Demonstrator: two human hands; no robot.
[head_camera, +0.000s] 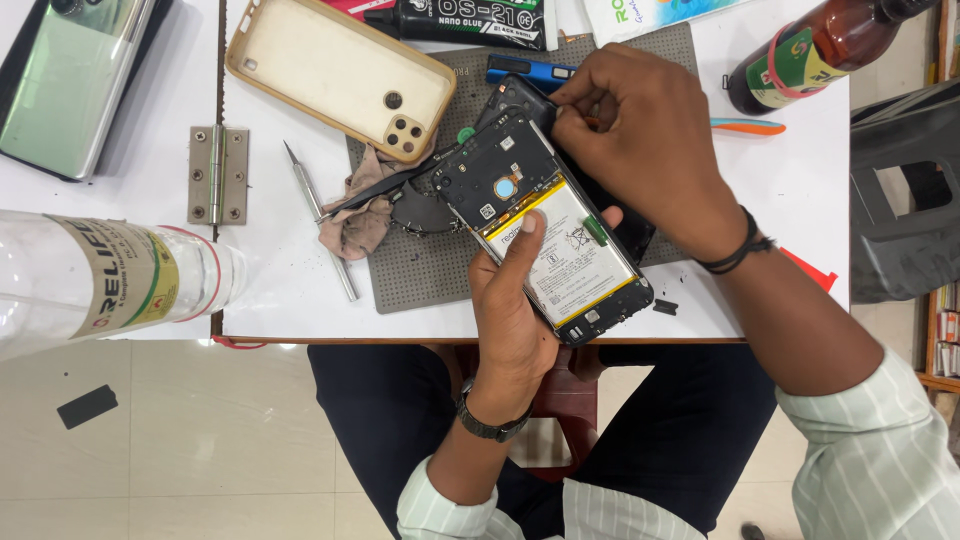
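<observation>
Just above the table's near edge, the left hand (510, 320) grips an opened phone (545, 235) from below, thumb pressed on its white battery (575, 260). Over the phone's top end, the right hand (640, 140) is closed, fingers pinched on a thin tool whose tip is hidden. Beneath lies a grey work mat (420, 270), with a tan phone case (340, 70), tweezers (322, 215) and a rag (355, 220) to the left.

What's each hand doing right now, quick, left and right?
Left hand: closed on the opened phone, thumb pressed on its battery.
Right hand: fingers pinched at the phone's top edge; what they grip cannot be told.
</observation>
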